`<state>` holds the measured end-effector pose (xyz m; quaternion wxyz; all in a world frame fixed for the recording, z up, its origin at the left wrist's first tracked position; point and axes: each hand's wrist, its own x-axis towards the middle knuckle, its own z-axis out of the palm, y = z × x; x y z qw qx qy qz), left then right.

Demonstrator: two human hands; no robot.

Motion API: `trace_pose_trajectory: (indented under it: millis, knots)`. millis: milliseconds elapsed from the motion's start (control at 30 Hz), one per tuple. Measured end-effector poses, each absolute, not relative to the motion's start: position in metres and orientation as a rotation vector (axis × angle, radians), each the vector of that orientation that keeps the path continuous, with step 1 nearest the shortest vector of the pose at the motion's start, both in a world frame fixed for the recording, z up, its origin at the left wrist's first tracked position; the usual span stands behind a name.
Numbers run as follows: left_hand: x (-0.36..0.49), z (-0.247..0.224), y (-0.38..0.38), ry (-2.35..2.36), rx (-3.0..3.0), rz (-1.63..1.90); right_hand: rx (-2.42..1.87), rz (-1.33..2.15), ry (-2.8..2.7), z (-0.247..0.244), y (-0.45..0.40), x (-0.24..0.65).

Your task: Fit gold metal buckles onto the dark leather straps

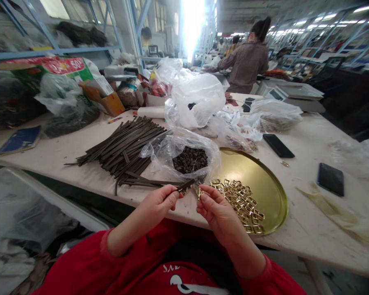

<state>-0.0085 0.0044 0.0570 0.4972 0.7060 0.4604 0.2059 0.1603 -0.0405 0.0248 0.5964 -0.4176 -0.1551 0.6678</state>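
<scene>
Pinched in my left hand [163, 200] is a dark strap [186, 185], its end pointing toward my other hand. My right hand [214, 207] grips a small gold buckle [199, 192] between thumb and fingertips, a short gap from the strap. Just beyond both hands an open clear plastic bag [160, 149] holds many small dark pieces [190, 159]. To the right, a round gold tray [264, 176] carries a heap of gold buckles [241, 200]. A pile of long dark straps [123, 143] lies to the left of the bag.
Two black phones [278, 145] [331, 179] lie on the right of the table. Plastic bags [197, 98] crowd the back, and a blue booklet [20, 139] lies far left. A scale [295, 92] stands back right; beyond the table is a person [247, 61], back turned.
</scene>
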Motion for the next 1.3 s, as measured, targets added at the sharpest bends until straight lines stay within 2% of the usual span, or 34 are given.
trace_pose_trajectory:
  millis: [133, 467, 833, 1100, 1300]
  knots:
    - [-0.008, 0.052, 0.001, 1.138, 1.875, 0.379, -0.923, 1.601, -0.226, 0.028, -0.038, 0.158]
    - [0.0, 0.045, 0.003, 1.132, 1.946, 0.339, -0.926, 1.634, -0.181, 0.023, -0.036, 0.157]
    - [-0.006, 0.041, 0.006, 1.062, 2.019, 0.336, -0.846, 1.852, -0.104, 0.021, -0.033, 0.159]
    - [0.005, 0.039, -0.003, 1.092, 1.754, 0.405, -0.924, 1.824, -0.26, 0.011, -0.041, 0.146]
    - [0.008, 0.032, -0.006, 0.946, 1.527, 0.391, -0.919, 1.804, -0.336, 0.006, -0.047, 0.142]
